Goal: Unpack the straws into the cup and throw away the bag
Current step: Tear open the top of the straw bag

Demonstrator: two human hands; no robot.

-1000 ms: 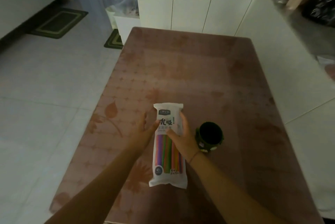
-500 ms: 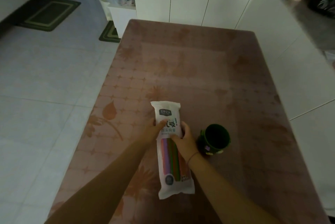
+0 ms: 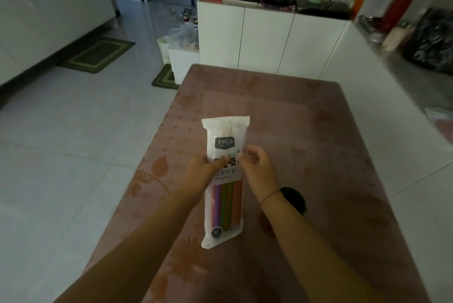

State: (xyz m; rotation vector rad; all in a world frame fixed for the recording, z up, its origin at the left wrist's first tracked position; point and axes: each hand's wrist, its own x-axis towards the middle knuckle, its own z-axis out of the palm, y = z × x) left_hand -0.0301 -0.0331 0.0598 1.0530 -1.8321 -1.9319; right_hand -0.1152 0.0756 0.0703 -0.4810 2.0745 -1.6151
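Observation:
A long white plastic bag of straws with several coloured straws showing through its lower half is held up over the table, its top end pointing away from me. My left hand grips the bag's left side near its middle, thumb on the front. From the other side, my right hand pinches the front film. The dark green cup stands on the table just right of my right wrist, partly hidden by that arm.
The table has a pink leaf-patterned cloth. White cabinets stand beyond its far edge. A white counter with clutter and a black bag runs along the right. White bins with bags sit on the tiled floor at the far left.
Both hands have lifted the bag off the table and tipped it up. My view has risen, so more of the room shows. The cup now lies behind my right wrist.

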